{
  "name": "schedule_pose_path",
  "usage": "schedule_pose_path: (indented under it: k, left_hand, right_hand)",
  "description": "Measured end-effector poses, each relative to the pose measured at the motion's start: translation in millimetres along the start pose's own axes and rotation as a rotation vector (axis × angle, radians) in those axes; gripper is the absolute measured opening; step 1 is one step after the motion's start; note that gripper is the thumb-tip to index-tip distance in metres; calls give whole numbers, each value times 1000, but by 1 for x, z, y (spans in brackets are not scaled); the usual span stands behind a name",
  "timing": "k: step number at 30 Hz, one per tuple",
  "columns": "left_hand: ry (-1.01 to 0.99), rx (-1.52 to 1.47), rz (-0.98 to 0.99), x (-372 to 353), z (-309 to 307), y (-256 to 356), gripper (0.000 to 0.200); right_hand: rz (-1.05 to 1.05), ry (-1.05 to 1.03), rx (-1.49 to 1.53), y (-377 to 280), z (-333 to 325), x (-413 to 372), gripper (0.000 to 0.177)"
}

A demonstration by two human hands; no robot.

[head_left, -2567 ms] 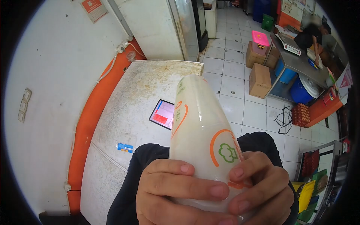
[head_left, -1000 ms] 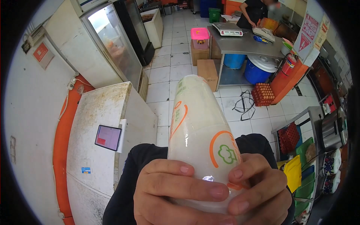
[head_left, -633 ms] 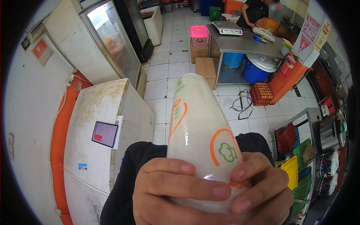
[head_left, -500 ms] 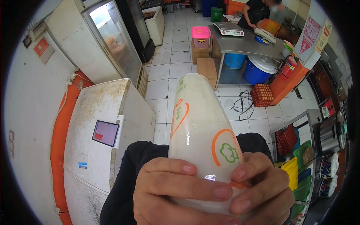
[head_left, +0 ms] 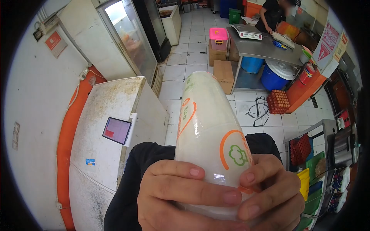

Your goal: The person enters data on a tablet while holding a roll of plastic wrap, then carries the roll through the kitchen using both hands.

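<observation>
A long white cylindrical pack (head_left: 210, 127) in shiny clear wrapping, printed with orange curves and a green logo, fills the middle of the head view. It may be a sleeve of stacked cups or bowls; its contents cannot be told. The far end points up and away from me. My left hand (head_left: 185, 194) curls round its near end from the left, fingers across the front. From the right, my right hand (head_left: 271, 192) grips the same end, its fingertips close to the left ones. My thumbs and the pack's bottom are hidden.
A stained white chest freezer (head_left: 104, 111) on the left carries a tablet (head_left: 116, 130). Ahead are a steel table (head_left: 250, 48) with a scale (head_left: 248, 34), a cardboard box (head_left: 223, 76) and egg trays (head_left: 278, 102). A person (head_left: 271, 17) works behind the table. A shelf rack (head_left: 308, 134) stands right.
The surroundings have shifted right and slightly down in view as my head turned a little left. Both hands keep their hold on the pack, which stays nearly in place.
</observation>
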State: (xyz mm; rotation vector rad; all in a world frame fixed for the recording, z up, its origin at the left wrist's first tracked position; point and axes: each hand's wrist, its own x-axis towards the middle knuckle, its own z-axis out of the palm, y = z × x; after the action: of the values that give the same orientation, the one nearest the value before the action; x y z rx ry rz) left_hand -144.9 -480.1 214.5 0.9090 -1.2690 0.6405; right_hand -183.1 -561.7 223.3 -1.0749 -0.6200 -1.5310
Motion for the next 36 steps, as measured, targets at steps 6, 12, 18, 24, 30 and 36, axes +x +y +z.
schedule_pose_path:
  k: [6, 12, 18, 24, 30, 36]
  left_hand:
    - [-18, -20, 3, 0, 0, -2, 8]
    - [-32, -31, 6, 0, -1, 1, 10]
    - [-34, -46, 5, 0, 0, 3, 13]
    - [-29, -39, 14, -1, 2, 6, 16]
    - [-26, -5, 13, -2, 3, 11, 19]
    - [-21, 20, -12, -4, 8, 11, 23]
  right_hand:
    - [-48, -86, 46, -2, -7, 1, 12]
    - [-29, -203, -24, -15, -13, 1, 10]
    - [26, -115, -52, -21, -6, 1, 9]
    - [147, -45, -87, -32, -6, 0, 18]
    - [-66, -129, 54, -13, -8, -7, 10]
    - [-31, -210, 35, -12, -21, -1, 11]
